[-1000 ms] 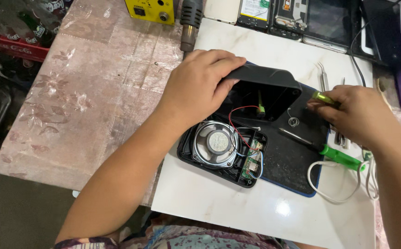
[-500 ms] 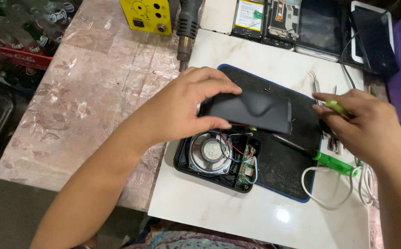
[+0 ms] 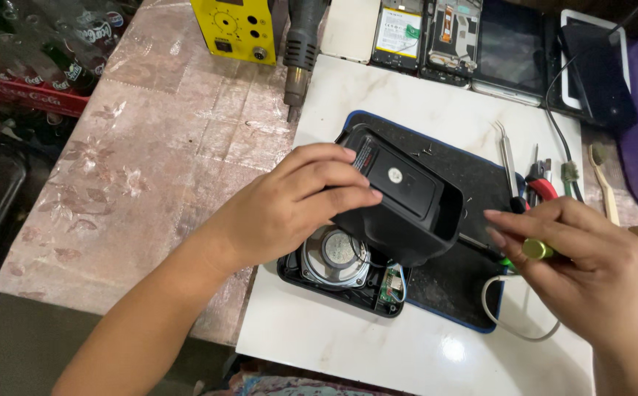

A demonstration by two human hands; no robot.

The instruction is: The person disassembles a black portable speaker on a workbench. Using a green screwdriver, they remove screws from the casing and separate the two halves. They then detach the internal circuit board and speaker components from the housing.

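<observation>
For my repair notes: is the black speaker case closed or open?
Open. The left hand holds the black cover lifted, and the speaker cone lies exposed.

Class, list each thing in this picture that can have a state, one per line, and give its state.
Black speaker shell: lifted off, tilted, gripped by the left hand.
Speaker base: open, cone and wires exposed.
Screwdriver: held in the right hand, tip on the black mat.
Phones: backs off, insides showing.
Tweezers: lying unused.

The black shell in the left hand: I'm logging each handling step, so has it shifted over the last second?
Yes. The black shell has swung over, its opening no longer facing up, above the speaker base.
</observation>
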